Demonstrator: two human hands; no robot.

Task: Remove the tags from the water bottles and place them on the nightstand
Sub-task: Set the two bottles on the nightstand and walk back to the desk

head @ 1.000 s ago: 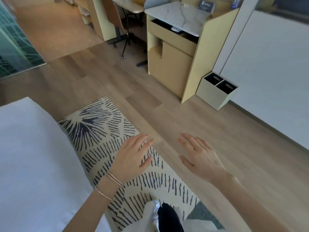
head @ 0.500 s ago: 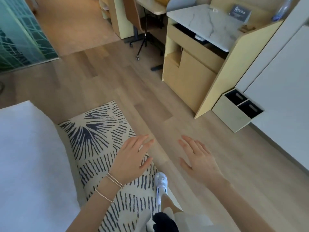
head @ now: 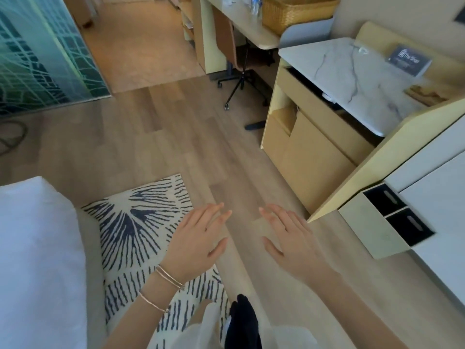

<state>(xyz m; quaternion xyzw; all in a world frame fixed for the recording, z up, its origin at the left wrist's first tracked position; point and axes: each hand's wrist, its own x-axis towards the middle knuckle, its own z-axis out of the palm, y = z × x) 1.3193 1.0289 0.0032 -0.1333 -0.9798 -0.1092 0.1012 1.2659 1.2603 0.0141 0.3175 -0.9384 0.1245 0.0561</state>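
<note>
My left hand [head: 198, 238] hovers palm down over the edge of a patterned rug, fingers straight and empty, bracelets on the wrist. My right hand [head: 292, 240] hovers beside it over the wooden floor, also flat and holding nothing. Far away on the desk at the top, water bottles [head: 254, 3] show only partly beside a wicker basket [head: 294, 13]. No tags can be made out. A marble-topped cabinet [head: 352, 79] stands at the right.
A white bed [head: 35, 248] fills the lower left. The patterned rug [head: 136, 222] lies by it. A desk chair [head: 236, 69] stands under the desk. A dark sign card [head: 409, 60] sits on the marble top. A two-slot bin [head: 385, 222] stands at the right. A glass partition [head: 37, 51] is upper left.
The view has moved forward and tilted up, bringing the desk, basket and bottles into sight. Both hands keep the same open pose in front of me.
</note>
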